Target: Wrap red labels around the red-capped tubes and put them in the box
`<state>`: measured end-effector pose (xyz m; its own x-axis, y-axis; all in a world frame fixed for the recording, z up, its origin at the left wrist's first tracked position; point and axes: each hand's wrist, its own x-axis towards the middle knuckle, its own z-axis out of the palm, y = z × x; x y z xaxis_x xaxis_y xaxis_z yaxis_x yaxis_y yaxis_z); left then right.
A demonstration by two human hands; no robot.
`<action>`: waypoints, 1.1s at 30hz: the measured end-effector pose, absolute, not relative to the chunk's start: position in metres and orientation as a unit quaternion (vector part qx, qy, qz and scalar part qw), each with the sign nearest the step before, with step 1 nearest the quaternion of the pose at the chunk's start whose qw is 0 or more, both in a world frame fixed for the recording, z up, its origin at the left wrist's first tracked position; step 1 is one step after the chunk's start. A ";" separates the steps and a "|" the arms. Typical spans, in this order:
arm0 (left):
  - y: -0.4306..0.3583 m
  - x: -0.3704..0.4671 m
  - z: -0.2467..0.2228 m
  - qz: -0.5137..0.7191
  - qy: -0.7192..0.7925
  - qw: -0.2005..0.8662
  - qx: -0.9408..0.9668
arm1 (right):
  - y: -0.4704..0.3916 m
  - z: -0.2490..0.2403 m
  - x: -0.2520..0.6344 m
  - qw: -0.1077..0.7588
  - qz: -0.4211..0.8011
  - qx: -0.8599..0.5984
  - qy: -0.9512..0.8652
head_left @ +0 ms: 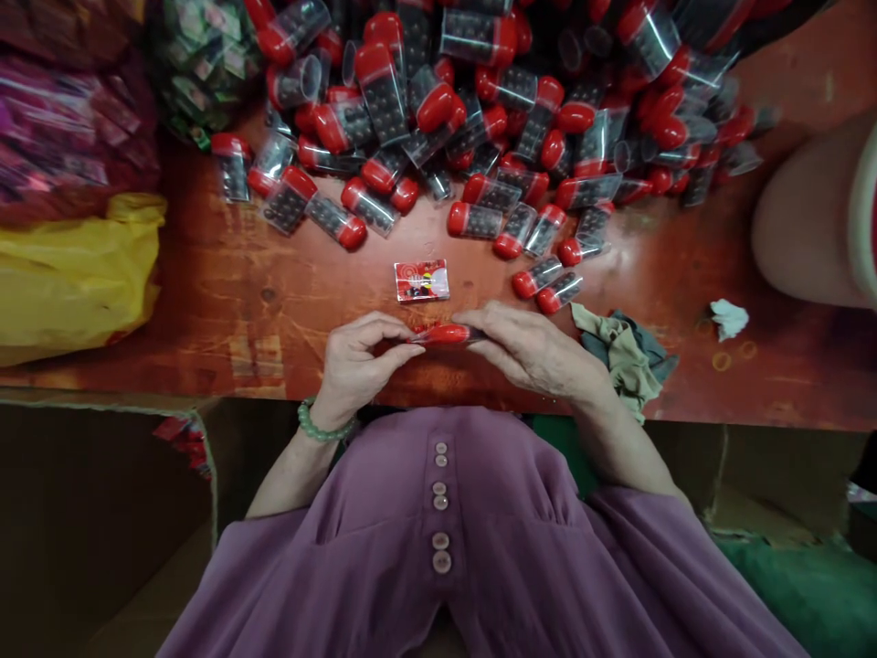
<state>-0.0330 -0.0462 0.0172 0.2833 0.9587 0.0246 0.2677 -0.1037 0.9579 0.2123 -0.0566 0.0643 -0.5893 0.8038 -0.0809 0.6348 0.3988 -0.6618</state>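
Both hands meet at the near edge of the red wooden table, at the picture's centre. The left hand and the right hand pinch one red-capped tube between fingertips and thumbs, one hand at each end; the fingers are closed down on it, not spread. The tube lies flat, its long axis running from nine o'clock to three o'clock. Which end carries the cap is hard to tell, since the fingers cover both ends.

Just beyond the tube, towards twelve o'clock, a small red-and-white printed label lies loose on the table, apart from the hands. Whether the held tube already bears such a label cannot be seen.

Judging by the layout, the work appears far from finished: a big heap of clear capsule tubes with red caps fills the table's far side, and a few strays reach close to the right hand. At nine o'clock sits a yellow plastic bag; at three o'clock, a crumpled cloth lies beside the right wrist.
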 end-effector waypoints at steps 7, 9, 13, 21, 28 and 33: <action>-0.051 -0.033 0.008 0.374 0.445 0.488 0.651 | -0.055 0.066 0.212 0.023 0.332 -0.443 -0.832; -0.052 -0.032 0.004 0.374 0.435 0.500 0.649 | -0.055 0.067 0.211 0.004 0.330 -0.444 -0.833; -0.053 -0.031 0.000 0.350 0.433 0.518 0.650 | -0.055 0.068 0.210 -0.025 0.322 -0.445 -0.835; -0.050 -0.030 -0.005 0.312 0.444 0.542 0.642 | -0.048 0.066 0.209 -0.044 0.357 -0.435 -0.825; -0.048 -0.031 -0.005 0.289 0.431 0.567 0.640 | -0.040 0.064 0.207 -0.021 0.423 -0.395 -0.815; -0.047 -0.032 -0.006 0.271 0.426 0.575 0.644 | -0.036 0.060 0.206 -0.001 0.465 -0.387 -0.797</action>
<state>-0.0321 -0.0473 -0.0063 0.4903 0.8600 -0.1412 0.2372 0.0243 0.9712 0.2060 -0.0356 0.0599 -0.7010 0.6153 -0.3605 0.6167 0.2693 -0.7397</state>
